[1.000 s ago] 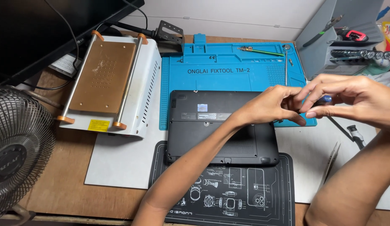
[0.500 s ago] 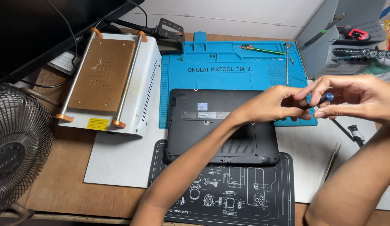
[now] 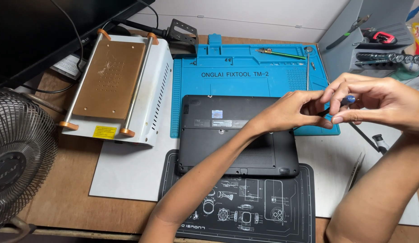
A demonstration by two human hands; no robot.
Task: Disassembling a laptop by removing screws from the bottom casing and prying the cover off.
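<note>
Head view. Little changed from half a second ago: both hands hold the same spot above the right edge of the blue mat (image 3: 245, 67). Right hand (image 3: 376, 101) pinches a small blue-handled screwdriver (image 3: 343, 101); left hand (image 3: 292, 112) has its fingertips closed on the tool's dark tip. Black laptop (image 3: 227, 135), underside up, lies just below the left hand, between the blue mat and a black printed mat (image 3: 245, 211). White heating plate (image 3: 115, 85) left, fan (image 3: 18, 153) cut off at the edge. Screwdriver tip hidden by fingers.
</note>
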